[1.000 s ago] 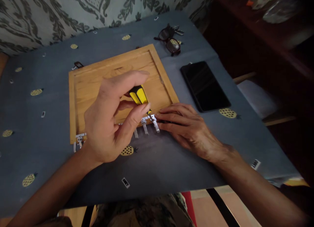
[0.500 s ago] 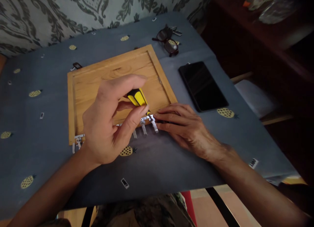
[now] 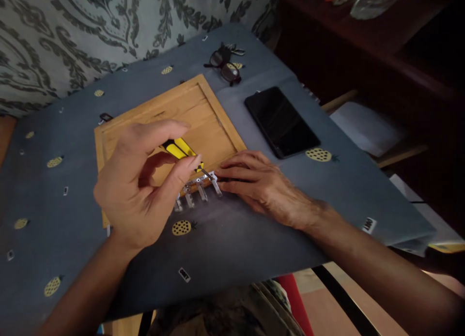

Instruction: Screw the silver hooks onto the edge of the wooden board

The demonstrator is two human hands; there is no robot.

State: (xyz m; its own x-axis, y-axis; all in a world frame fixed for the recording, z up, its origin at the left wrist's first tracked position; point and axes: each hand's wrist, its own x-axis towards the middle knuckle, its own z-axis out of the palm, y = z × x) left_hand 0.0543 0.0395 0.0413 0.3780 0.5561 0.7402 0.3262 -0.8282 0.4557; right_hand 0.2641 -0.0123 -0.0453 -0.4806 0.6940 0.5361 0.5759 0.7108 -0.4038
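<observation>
In my left hand (image 3: 136,186) is a short screwdriver (image 3: 182,149) with a yellow and black handle, pinched between thumb and fingers. Its tip meets a metal hook rack (image 3: 199,182) at the near edge of a framed wooden board (image 3: 221,132). Several silver hooks stick out from the rack toward me. My right hand (image 3: 257,186) lies at the rack's right end, its fingertips on the board's edge and the metal. Whether those fingers pinch anything small is hidden. Part of the board and rack is behind my left hand.
A black smartphone (image 3: 282,122) lies right of the board. Sunglasses (image 3: 225,67) and keys (image 3: 236,50) are farther back. A blue pineapple-print cloth (image 3: 240,249) covers the table. Patterned fabric (image 3: 109,26) hangs behind, and dark red furniture (image 3: 348,50) stands at right.
The screwdriver has tilted more to the left, its shaft now showing at the rack. My right hand stays at the rack's end. The whole view has shifted slightly.
</observation>
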